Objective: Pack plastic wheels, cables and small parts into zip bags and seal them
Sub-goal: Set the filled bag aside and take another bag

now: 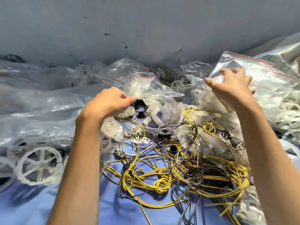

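Head view: both bare arms reach forward over a blue surface heaped with stock. The right hand has its fingers spread and arched, the tips touching the face of a large zip bag towards the far right corner. This bag's red-striped mouth runs along its far edge, slanting down to the right, beyond the fingertips. The left hand hangs near the middle with its knuckles bent and thumb drawn to forefinger just beside a small zip bag. Whether it pinches that film or a translucent piece beneath is hidden, so I cannot tell.

The yellow and grey cables lie in one tangle between the forearms, reaching the near edge. They sit nearer the wrists than the fingers, so either hand would probably have to pull back to gather them.

Counts:
- two zip bags with red strips show plainly
- one whole spoked plastic wheel by the left edge, with parts of others under clear film
- roughly four black caps just beside the left hand
- cable strands too knotted to count
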